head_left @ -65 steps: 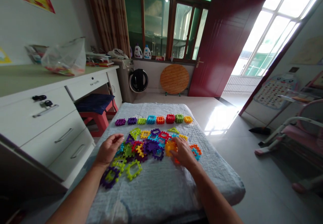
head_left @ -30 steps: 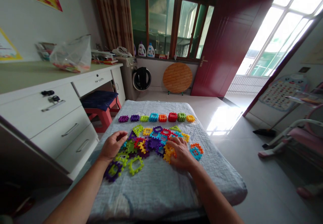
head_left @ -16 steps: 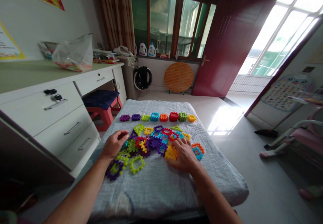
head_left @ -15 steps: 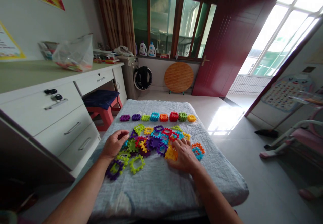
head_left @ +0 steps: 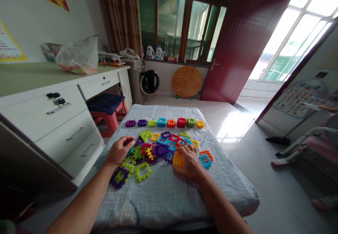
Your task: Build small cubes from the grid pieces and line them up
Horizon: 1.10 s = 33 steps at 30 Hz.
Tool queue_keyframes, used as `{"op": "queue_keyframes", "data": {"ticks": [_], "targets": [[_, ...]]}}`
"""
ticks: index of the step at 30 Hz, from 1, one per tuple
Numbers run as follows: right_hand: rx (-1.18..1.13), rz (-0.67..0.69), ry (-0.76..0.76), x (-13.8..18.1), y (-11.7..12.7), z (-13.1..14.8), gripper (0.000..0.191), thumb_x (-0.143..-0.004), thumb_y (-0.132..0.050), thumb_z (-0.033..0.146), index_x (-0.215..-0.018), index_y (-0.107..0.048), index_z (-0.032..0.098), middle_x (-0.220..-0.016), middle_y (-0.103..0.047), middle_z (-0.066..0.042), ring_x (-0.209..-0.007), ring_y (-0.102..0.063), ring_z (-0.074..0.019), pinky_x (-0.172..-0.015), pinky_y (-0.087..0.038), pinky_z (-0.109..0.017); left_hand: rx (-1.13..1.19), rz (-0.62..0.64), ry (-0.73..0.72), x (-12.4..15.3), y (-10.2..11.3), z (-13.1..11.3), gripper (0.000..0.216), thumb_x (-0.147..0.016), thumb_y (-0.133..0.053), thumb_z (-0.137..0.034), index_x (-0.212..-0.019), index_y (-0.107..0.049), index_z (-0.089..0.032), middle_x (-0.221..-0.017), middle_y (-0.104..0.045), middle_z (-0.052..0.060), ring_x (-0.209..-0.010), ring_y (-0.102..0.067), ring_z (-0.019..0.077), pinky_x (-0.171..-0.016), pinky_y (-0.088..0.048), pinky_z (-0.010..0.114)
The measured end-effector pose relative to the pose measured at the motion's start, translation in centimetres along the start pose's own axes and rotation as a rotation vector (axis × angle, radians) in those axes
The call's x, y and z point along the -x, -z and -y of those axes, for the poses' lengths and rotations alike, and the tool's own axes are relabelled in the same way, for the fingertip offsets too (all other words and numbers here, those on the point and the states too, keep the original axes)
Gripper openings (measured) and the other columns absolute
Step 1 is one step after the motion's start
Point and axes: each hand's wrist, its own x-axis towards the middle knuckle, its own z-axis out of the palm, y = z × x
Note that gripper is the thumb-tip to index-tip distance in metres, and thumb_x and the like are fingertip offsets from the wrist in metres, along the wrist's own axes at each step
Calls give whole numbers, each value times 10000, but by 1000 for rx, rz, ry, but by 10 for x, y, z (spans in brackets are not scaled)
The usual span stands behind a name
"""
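Observation:
A heap of flat, toothed plastic tiles (head_left: 158, 147) in many colours lies on a grey cloth-covered table (head_left: 169, 195). Behind it stands a straight row of assembled cubes (head_left: 165, 122), purple through green, blue, orange, red and yellow. My right hand (head_left: 190, 163) rests at the heap's right edge, its fingers closed round a yellow tile (head_left: 178, 159). My left hand (head_left: 118, 151) sits at the heap's left edge, fingers loosely curled, touching tiles but holding none. A green tile (head_left: 142, 171) and a purple-and-green tile (head_left: 118, 177) lie nearest me.
A white desk with drawers (head_left: 52, 121) runs along the left, a clear plastic bag (head_left: 77, 56) on top. A red stool (head_left: 108, 116) stands under it. A round wooden tabletop (head_left: 186, 81) leans below the window, beside a dark red door (head_left: 237, 40). A pink chair (head_left: 314, 142) stands at right.
My right hand has drawn the yellow tile out of the heap's right side toward me. My left hand has stayed where it was.

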Motion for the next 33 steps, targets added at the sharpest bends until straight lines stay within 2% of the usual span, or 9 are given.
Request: {"op": "queue_keyframes", "data": {"ticks": [3, 9, 23, 33], "targets": [[-28, -40, -5, -1, 0, -3, 437, -649, -668, 284, -1061, -536, 228, -985, -581, -46, -947, -448, -238, -867, -309, -381, -7, 0, -5, 0, 0, -2, 361, -736, -593, -465, -945, -633, -173, -927, -684, 40, -898, -630, 206, -841, -482, 300], [-22, 56, 2, 1, 3, -3, 441, -650, -678, 335, -1058, -538, 240, -979, -578, -30, -953, -446, -229, -871, -305, -379, -28, -13, -3, 0, 1, -8, 356, -734, -585, -465, -931, -638, -174, -919, -684, 40, -892, -628, 212, -836, -482, 306], [35, 70, -7, 1, 6, 3, 465, -642, -676, 327, -1077, -537, 240, -992, -563, -34, -966, -433, -227, -866, -309, -368, -23, 0, 0, 0, 0, -3, 373, -732, -591, -480, -943, -640, -176, -920, -696, 40, -885, -641, 210, -827, -490, 300], [86, 80, -35, 1, 4, 8, 341, -653, -673, 378, -945, -562, 244, -906, -579, -31, -904, -455, -231, -826, -345, -363, -62, -12, -9, -1, 2, -10, 407, -694, -598, -508, -924, -658, -178, -919, -709, 57, -895, -652, 235, -847, -505, 340]]}}
